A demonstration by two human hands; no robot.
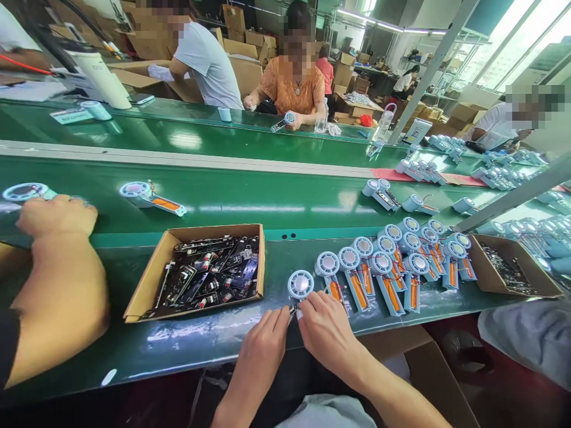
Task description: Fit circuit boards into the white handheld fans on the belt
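At the near edge of the bench, both my hands are closed around the handle of a light-blue handheld fan body (301,284). Its round head faces up, just beyond my fingers. My left hand (266,336) grips the handle from the left. From the right, my right hand (326,327) presses its thumb and fingers on the handle just below the head. A small dark and silvery piece shows between the hands; its kind is unclear. Most of the handle is hidden. Right of my hands lie several similar fan bodies (358,291) with orange strips in open handles and red wires.
A cardboard box (261,261) of black circuit boards stands left of my hands; another parts box (535,288) is at right. A co-worker's arm (62,285) reaches in from the left. Fan bodies (154,199) lie on the green conveyor belt (250,205). Co-workers sit across.
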